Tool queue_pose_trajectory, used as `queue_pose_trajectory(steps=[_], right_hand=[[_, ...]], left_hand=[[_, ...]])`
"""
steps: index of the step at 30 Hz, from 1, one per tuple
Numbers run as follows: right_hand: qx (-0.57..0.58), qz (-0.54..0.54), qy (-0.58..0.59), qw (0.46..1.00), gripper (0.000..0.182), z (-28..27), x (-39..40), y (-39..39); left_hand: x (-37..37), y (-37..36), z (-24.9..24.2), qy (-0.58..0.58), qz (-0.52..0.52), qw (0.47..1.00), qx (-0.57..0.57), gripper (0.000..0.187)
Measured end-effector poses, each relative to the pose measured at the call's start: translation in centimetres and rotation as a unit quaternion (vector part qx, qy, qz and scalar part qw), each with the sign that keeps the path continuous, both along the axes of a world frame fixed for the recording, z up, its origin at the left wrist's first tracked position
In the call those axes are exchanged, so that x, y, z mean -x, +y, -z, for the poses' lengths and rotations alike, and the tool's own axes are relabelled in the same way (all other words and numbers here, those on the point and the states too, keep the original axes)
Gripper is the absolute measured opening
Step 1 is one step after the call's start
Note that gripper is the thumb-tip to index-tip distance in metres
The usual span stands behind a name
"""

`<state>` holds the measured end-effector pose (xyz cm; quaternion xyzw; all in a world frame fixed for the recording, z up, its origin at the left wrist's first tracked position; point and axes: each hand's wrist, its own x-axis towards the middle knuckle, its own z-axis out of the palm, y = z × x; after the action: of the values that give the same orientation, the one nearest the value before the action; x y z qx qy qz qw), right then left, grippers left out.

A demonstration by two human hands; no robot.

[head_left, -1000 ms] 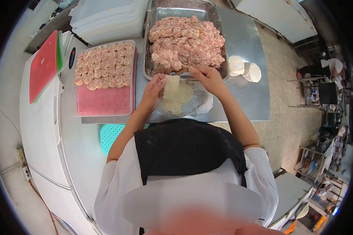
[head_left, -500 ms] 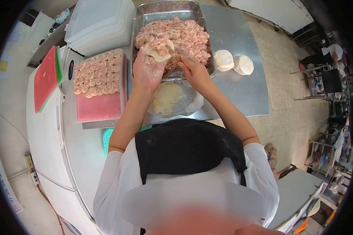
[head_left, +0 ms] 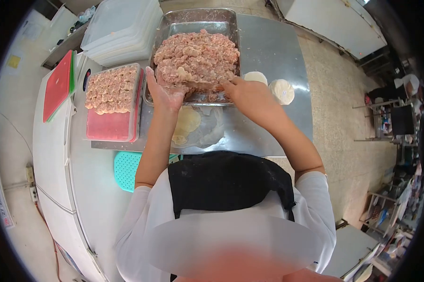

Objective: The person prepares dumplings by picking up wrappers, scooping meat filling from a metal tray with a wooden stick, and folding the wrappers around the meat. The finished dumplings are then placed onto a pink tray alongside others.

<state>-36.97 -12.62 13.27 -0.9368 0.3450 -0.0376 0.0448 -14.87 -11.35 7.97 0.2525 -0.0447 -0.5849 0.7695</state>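
Left hand (head_left: 166,96) cupped open, hold unclear; right hand (head_left: 250,99) grips partly hidden tool (head_left: 205,86), blocks part of white stack (head_left: 256,77) beside meat tray (head_left: 198,17).

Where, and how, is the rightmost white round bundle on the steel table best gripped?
Probably a wide pinch around the curved edge of the rightmost white bundle, coming down from the right: it looks round, bare steel table lies there, and another white bundle sits close on its left.

One wide, round-edged view, head-worn, looks forward and steeply down from above the near side of the pan (head_left: 200,17); the apron (head_left: 226,181) sits closer than the pan, floor (head_left: 336,131) showing to its right.
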Motion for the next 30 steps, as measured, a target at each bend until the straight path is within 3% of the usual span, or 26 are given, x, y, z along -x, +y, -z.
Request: queue_pose_trajectory(steps=[1, 3, 5, 7, 8, 9, 10, 12, 13, 14, 16, 17, 18, 19, 21, 22, 24, 25, 26, 27, 28, 30], right_hand=[[0.0, -0.007, -0.001, 1.0, 0.027, -0.1, 0.2, 0.1], [0.004, -0.04, -0.128, 0.991, 0.023, -0.2, 0.1, 0.6], [-0.017, -0.047, -0.157, 0.986, 0.026, 2.7, 0.1, -0.7], [-0.036, -0.058, -0.184, 0.981, 0.028, 3.4, 0.4, -2.4], [-0.064, -0.09, -0.27, 0.956, 0.028, 3.4, 1.1, -3.4], [-0.091, -0.12, -0.356, 0.922, 0.029, 3.1, 1.6, -4.1], [-0.09, -0.124, -0.36, 0.92, 0.029, 2.8, 2.1, -4.3], [-0.34, -0.01, -0.367, 0.866, 0.032, 1.8, 3.1, -4.4], [-0.426, -0.025, -0.325, 0.844, 0.035, 1.4, 3.5, -4.8], [-0.426, -0.028, -0.325, 0.844, 0.035, 0.9, 3.7, -5.0], [-0.499, -0.031, -0.269, 0.824, 0.036, 0.3, 3.9, -4.9], [-0.5, -0.033, -0.268, 0.823, 0.036, 0.4, 3.9, -4.7], [-0.454, -0.05, -0.266, 0.849, 0.036, 0.4, 3.7, -4.5], [-0.406, -0.066, -0.264, 0.872, 0.037, 0.5, 3.4, -4.4], [-0.397, -0.076, -0.272, 0.873, 0.037, 2.7, 2.4, -4.7], [-0.387, -0.084, -0.28, 0.875, 0.037, 4.1, 2.1, -5.0], [-0.381, -0.095, -0.26, 0.882, 0.034, 6.1, 1.8, -6.7], [-0.375, -0.105, -0.241, 0.889, 0.031, 6.5, 1.8, -7.6], [-0.377, -0.104, -0.242, 0.888, 0.031, 6.8, 2.0, -8.4], [-0.282, -0.1, -0.24, 0.923, 0.028, 5.9, 2.1, -9.0], [-0.185, -0.096, -0.236, 0.949, 0.027, 5.1, 2.2, -9.3], [-0.137, -0.062, -0.242, 0.958, 0.026, 3.2, 1.8, -7.2]], left_hand=[[0.1, 0.0, 0.0, 0.002, -0.008, 1.0, -0.004, 0.073], [0.3, -0.4, -0.1, -0.006, -0.018, 1.0, -0.006, 0.071], [0.8, -0.5, -0.6, -0.015, -0.022, 1.0, -0.008, 0.069], [1.3, -0.2, -2.1, 0.054, -0.064, 0.996, -0.023, 0.063], [1.1, 0.1, -2.1, 0.051, -0.07, 0.996, -0.022, 0.063], [0.6, 0.4, -2.2, -0.046, -0.013, 0.998, 0.028, 0.059], [0.0, 0.7, -2.3, -0.142, 0.044, 0.986, 0.078, 0.056], [-0.6, 1.4, -2.9, -0.218, 0.081, 0.969, 0.083, 0.058], [-0.8, 1.7, -3.7, -0.451, 0.065, 0.888, 0.059, 0.064], [-1.0, 1.7, -4.1, -0.655, 0.045, 0.754, 0.028, 0.07], [-1.1, 1.4, -4.4, -0.664, 0.038, 0.743, 0.07, 0.073], [-1.2, 1.2, -4.9, -0.692, 0.075, 0.713, 0.079, 0.067], [-1.2, 1.0, -5.3, -0.718, 0.113, 0.681, 0.088, 0.062], [-1.8, 0.8, -4.8, -0.719, 0.112, 0.681, 0.086, 0.062], [-3.5, 0.2, -3.5, -0.689, 0.214, 0.689, 0.062, 0.045], [-3.3, 0.1, -4.1, -0.689, 0.213, 0.69, 0.06, 0.045], [-2.7, -0.4, -5.4, -0.804, 0.241, 0.539, 0.07, 0.033], [-2.4, -0.6, -5.3, -0.804, 0.242, 0.538, 0.069, 0.033], [-2.0, -0.9, -5.1, -0.795, 0.264, 0.546, -0.017, 0.034], [-1.8, -1.1, -5.0, -0.779, 0.283, 0.55, -0.104, 0.034], [-2.4, -1.4, -3.4, -0.778, 0.283, 0.55, -0.106, 0.034], [-4.5, -2.5, 0.8, -0.65, 0.125, 0.745, -0.085, 0.04]])
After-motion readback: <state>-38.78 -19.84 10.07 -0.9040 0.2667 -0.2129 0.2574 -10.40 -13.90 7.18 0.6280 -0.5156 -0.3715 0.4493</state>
